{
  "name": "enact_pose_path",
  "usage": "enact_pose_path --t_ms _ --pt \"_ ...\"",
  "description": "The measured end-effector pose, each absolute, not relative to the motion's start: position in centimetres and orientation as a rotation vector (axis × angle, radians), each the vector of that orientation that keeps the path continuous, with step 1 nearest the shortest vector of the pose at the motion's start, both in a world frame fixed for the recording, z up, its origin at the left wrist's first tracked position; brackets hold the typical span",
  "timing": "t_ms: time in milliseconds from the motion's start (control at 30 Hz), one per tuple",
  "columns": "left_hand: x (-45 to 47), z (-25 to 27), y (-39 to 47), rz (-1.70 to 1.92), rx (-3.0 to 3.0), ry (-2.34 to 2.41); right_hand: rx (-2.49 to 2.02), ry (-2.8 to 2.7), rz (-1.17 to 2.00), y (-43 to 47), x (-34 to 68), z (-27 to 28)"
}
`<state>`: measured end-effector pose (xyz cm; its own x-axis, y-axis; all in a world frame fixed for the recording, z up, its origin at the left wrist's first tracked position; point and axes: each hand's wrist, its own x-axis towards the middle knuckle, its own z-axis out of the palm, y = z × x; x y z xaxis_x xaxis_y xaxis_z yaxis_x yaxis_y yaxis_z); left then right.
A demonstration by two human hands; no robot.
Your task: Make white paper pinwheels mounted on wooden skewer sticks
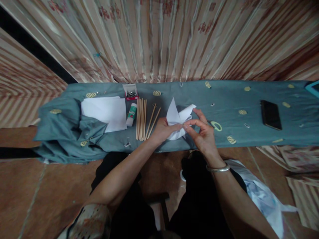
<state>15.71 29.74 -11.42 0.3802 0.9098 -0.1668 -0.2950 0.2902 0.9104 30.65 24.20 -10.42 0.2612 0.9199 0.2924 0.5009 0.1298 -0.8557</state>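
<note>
A folded white paper (173,117) with pointed flaps is held between both hands, just inside the near edge of the cloth-covered table (226,99). The left grip (160,131) clasps its left side, thumb on top; the right grip (205,134) pinches it near the middle. Wooden sticks (141,116) lie to its left, toward the near edge.

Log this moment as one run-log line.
left hand: holding folded white paper piece | right hand: pinching same piece | left side: slim pale wooden sticks, green-and-white cylindrical glue stick | right side: black rectangular phone
</note>
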Motion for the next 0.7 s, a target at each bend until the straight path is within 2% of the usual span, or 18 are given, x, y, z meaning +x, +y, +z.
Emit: enact_pose_path --t_ms 433,700 --pt "15.4 -11.1 29.6 0.931 0.908 0.801 -1.545 -1.169 0.542 24.2 30.5 -11.2" --pt "15.3 -10.9 29.5 0.901 0.895 0.834 -1.419 -0.98 0.889 24.8 30.8 -12.0"
